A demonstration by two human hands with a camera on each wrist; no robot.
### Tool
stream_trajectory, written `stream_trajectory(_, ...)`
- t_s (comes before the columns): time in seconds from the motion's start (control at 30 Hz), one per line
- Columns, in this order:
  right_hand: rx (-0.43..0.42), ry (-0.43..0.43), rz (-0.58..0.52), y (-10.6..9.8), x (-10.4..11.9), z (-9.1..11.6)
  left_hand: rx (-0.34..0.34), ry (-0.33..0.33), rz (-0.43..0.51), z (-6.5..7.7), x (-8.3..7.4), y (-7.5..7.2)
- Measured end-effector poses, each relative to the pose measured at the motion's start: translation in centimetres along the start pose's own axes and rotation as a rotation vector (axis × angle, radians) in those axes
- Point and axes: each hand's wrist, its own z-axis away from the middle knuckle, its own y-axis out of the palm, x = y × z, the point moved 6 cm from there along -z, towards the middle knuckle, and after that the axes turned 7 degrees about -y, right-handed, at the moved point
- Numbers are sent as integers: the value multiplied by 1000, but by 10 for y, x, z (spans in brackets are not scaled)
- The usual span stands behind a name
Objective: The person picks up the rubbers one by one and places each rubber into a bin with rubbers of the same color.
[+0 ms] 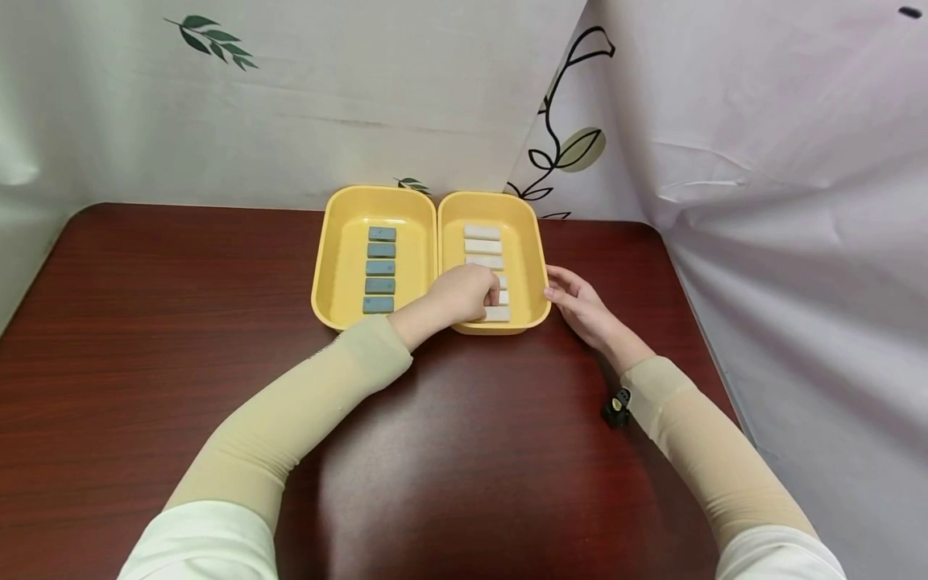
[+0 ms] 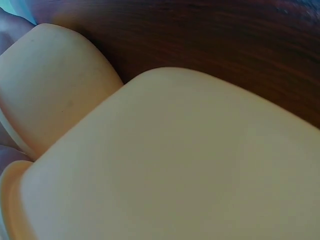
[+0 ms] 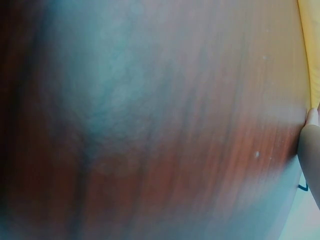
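Observation:
Two yellow trays stand side by side at the table's back. In the left tray (image 1: 329, 266), several grey-blue blocks (image 1: 380, 267) lie in a column. A column of several white blocks (image 1: 483, 247) lies in the right tray (image 1: 532, 242). My left hand (image 1: 464, 292) reaches over that tray's front left, fingers curled down, and pinches the nearest white block (image 1: 496, 313) at its left end. It partly covers the blocks behind. Outside the right tray, my right hand (image 1: 583, 310) touches its side with thumb and extended fingers. The right wrist view shows fingers (image 3: 312, 117) against the yellow wall.
A dark red wooden table (image 1: 464, 451) extends in front of the trays. Pale printed sheeting (image 1: 326, 105) hangs behind it, and more sheeting (image 1: 783, 201) hangs along the right edge. A small black device (image 1: 616, 408) is at my right wrist. A sleeve (image 2: 190, 160) fills most of the left wrist view.

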Motion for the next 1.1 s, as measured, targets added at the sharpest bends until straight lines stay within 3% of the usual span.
stream_trajectory(1.1,-3,7,0,1,-1,1,2,44,-13,2,-1,4)
